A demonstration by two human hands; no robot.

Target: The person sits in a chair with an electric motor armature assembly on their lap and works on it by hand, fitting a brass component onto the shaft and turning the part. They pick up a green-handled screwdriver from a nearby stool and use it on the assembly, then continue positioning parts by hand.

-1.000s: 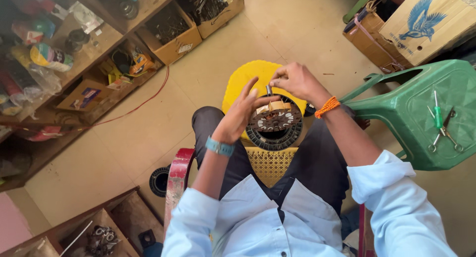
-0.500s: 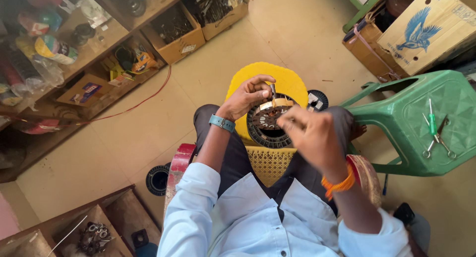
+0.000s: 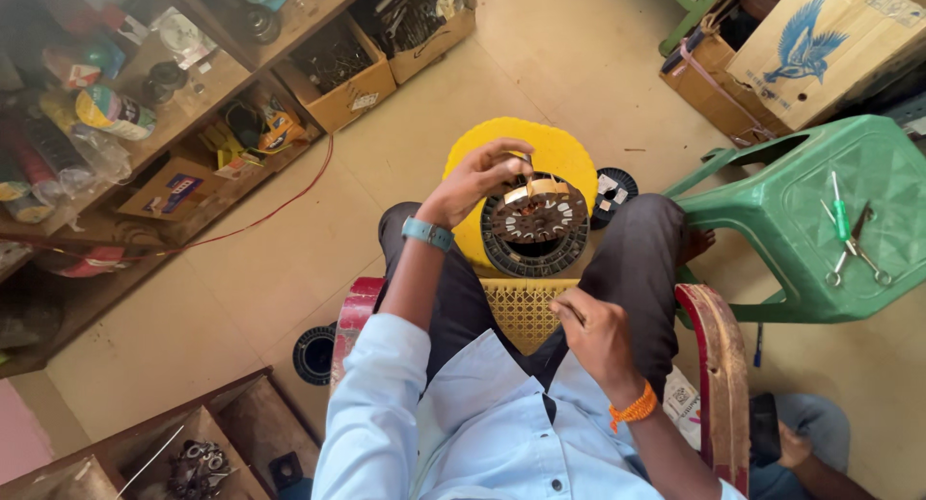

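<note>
A round black fan-motor stator point(image 3: 536, 222) with copper windings and a tan strip on top rests on a yellow round stool point(image 3: 555, 148) between my knees. My left hand point(image 3: 479, 177), with a teal watch on its wrist, reaches over the stator's top edge and pinches a thin wire end there. Nearer my body, my right hand point(image 3: 596, 334), with an orange band on its wrist, is drawn back over my right thigh. Its fingers are curled closed; I cannot make out anything in them. I sit on a chair with a yellow woven seat point(image 3: 521, 307).
A green plastic stool point(image 3: 810, 269) on the right carries a green screwdriver point(image 3: 842, 218) and scissors point(image 3: 854, 254). Cardboard boxes point(image 3: 820, 47) stand behind it. Shelves and boxes of parts point(image 3: 338, 71) line the left. Another person's limb point(image 3: 796, 447) shows at bottom right.
My right hand has left the stator and pulled back toward my body, down to my thigh. My left hand has stayed at the stator's top.
</note>
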